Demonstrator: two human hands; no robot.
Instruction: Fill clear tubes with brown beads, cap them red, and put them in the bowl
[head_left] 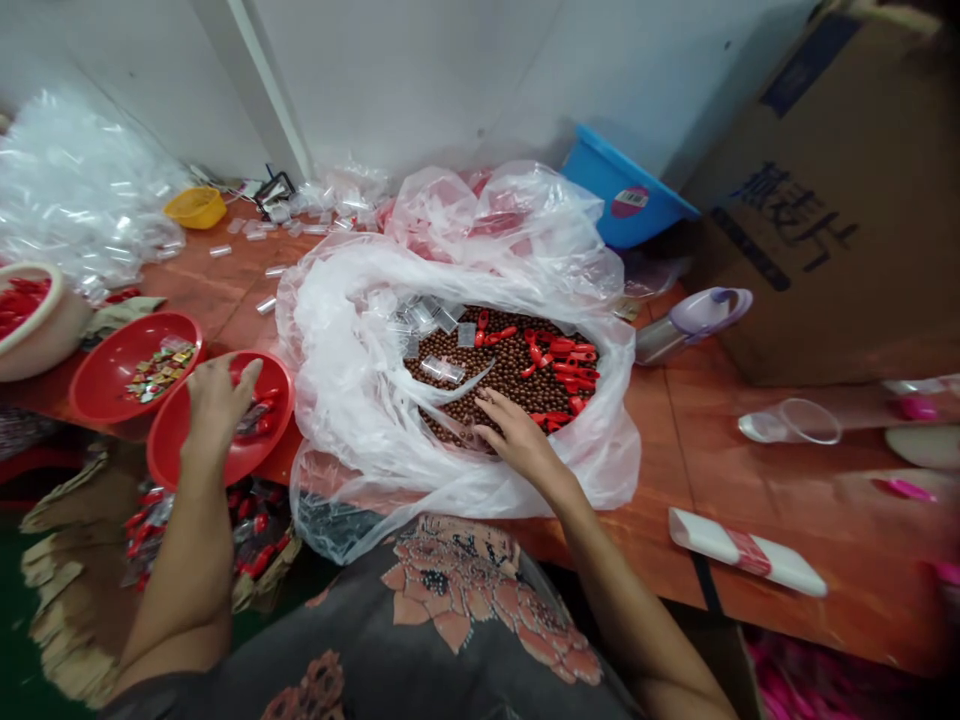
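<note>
Clear plastic bag slumped open on an orange-red tabletop, its wide oval mouth lying with the long axis running left to right. Inside, a mass of brown beads, with red plastic pieces heaped toward the right and small clear sleeves toward the left, the red pieces pointing every which way. Right hand open and empty, fingers loosely apart, resting at the near edge of the beads on the bag's folded film. Left hand open, fingers spread, clamped on nothing, low over a red plastic bowl of red-trimmed packets; contact with them hidden. Just beyond, a second red bowl holding mixed packets. Top right, a cardboard box printed with large black Chinese characters. Behind the bag, a blue basin bearing a barcode label, too small to read.
</note>
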